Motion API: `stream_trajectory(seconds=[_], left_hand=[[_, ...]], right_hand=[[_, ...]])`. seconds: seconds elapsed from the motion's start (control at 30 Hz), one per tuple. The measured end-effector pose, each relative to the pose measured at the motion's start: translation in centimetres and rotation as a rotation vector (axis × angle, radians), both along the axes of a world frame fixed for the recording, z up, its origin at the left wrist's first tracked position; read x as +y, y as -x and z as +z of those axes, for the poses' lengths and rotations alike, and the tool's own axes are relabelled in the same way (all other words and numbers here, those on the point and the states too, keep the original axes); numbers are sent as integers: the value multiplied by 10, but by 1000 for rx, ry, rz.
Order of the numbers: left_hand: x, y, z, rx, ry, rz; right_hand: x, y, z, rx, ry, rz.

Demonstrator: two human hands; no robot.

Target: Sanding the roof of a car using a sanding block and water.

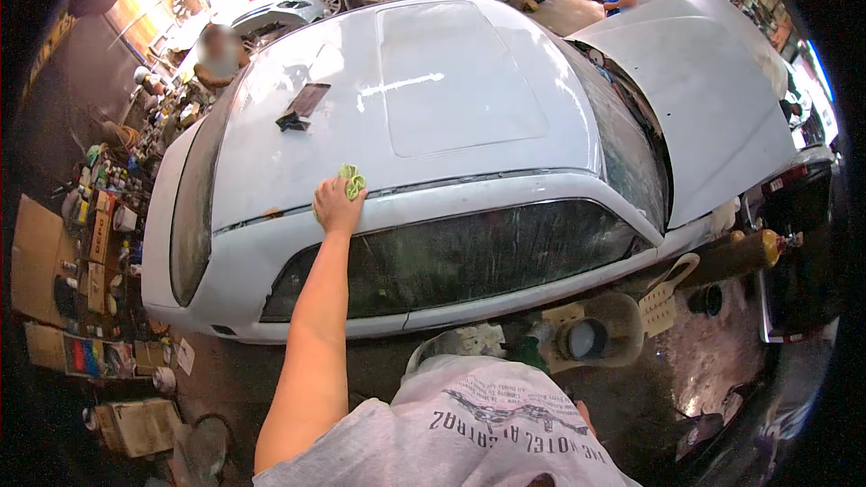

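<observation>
My left hand (337, 206) is closed on a crumpled yellow-green cloth (352, 182) and presses it to the near edge of a car roof (298, 153). The roof is a dull pale grey and spans the middle of the view. Beyond my hand, a dark brown sheet, perhaps sandpaper (310, 99), lies on the roof with a small black piece (292, 122) beside it. Below the roof edge, the dark side window (469, 248) is streaked and dusty. Of my right side only a sliver of skin shows beside my grey shirt; the fingers are hidden.
At the right the car's hood (704, 90) stands raised. Below the car side are a plastic tub (618, 329), a white perforated stool or chair (658, 307) and a gas cylinder (749, 251). Cardboard boxes (41, 252) and clutter fill the left. Another person (219, 59) is beyond the car's rear.
</observation>
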State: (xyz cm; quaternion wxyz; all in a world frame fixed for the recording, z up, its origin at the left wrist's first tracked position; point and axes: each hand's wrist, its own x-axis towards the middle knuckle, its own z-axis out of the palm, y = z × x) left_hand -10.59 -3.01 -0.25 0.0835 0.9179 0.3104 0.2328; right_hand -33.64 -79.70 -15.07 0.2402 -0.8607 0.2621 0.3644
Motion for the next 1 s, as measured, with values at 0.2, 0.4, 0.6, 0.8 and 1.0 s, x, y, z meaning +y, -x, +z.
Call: stream_trajectory(seconds=[0.2,0.4,0.6,0.8,1.0], left_hand=[[-2,0,6,-15,1,-27],[-13,-17,30,178,124,76],[-41,-42,38,301,188,143],[-63,-70,40,333,171,19],[-95,-101,41,343,127,-123]], right_hand=[[15,-16,39,-17,68,88],[31,-21,62,16,-90,-58],[26,-11,45,3,36,-12],[14,-10,45,-5,35,57],[-2,7,18,-61,88,30]])
